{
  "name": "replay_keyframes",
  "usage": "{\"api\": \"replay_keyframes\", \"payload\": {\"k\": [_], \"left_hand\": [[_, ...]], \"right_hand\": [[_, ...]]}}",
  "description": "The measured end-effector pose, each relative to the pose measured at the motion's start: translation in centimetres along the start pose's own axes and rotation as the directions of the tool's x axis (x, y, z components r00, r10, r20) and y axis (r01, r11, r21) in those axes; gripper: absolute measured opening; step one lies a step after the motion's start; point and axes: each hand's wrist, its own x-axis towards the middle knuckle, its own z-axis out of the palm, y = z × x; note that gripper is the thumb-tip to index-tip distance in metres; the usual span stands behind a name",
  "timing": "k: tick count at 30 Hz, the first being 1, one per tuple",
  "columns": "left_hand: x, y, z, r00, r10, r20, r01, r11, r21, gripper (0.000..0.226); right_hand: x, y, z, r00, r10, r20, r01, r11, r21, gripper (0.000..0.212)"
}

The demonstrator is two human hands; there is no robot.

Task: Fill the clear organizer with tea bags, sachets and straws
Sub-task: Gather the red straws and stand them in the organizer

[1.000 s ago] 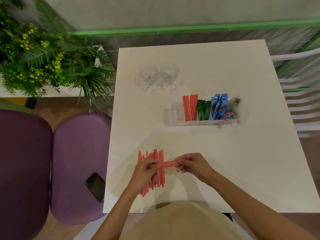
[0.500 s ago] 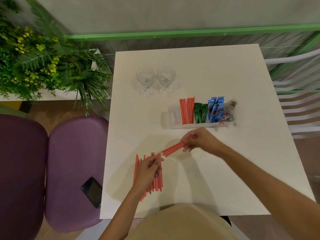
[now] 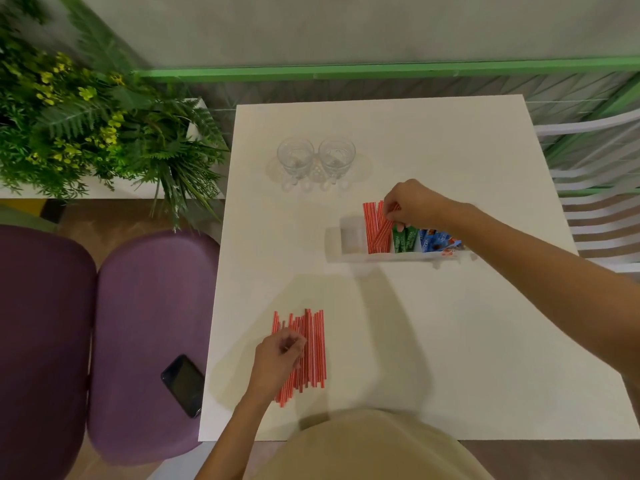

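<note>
A clear organizer (image 3: pixel 349 237) stands mid-table. Its compartments hold red straws (image 3: pixel 371 223), green sachets (image 3: pixel 403 239) and blue sachets (image 3: pixel 433 241); the leftmost compartment looks empty. My right hand (image 3: pixel 414 204) is over the organizer and pinches a small bundle of red straws (image 3: pixel 382 233), which leans into the straw compartment. A pile of loose red straws (image 3: pixel 313 344) lies near the table's front left. My left hand (image 3: pixel 278 358) rests on that pile with curled fingers pinching at the straws.
Two empty glasses (image 3: pixel 316 159) stand behind the organizer. A phone (image 3: pixel 183 384) lies on the purple seat (image 3: pixel 145 341) at the left. Green plants (image 3: pixel 86 126) fill the far left, and a white chair (image 3: pixel 599 188) stands at the right of the white table (image 3: pixel 450 341).
My right hand carried the small bundle of straws from the front of the table up to the organizer's straw compartment. My left hand stayed on the loose pile.
</note>
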Motion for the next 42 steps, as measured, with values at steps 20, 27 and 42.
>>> {"api": "replay_keyframes", "payload": {"k": [20,27,42], "left_hand": [[0.3,-1.2,-0.1,0.997,0.055,-0.049,-0.036,0.948,0.316,0.009],[0.7,-0.3,0.9,1.000,0.009,0.001,-0.008,0.803,0.596,0.031],[2.4,3.4,2.7,0.988,-0.066,0.142,-0.082,0.559,0.825,0.014]], "right_hand": [[0.4,-0.5,0.9,0.995,-0.028,-0.091,0.002,0.962,-0.275,0.037],[-3.2,-2.0,2.6,0.976,-0.091,-0.198,0.076,0.994,-0.082,0.023],[-9.8,-2.4,20.1,0.927,0.035,0.373,-0.190,0.901,0.389,0.014]]}}
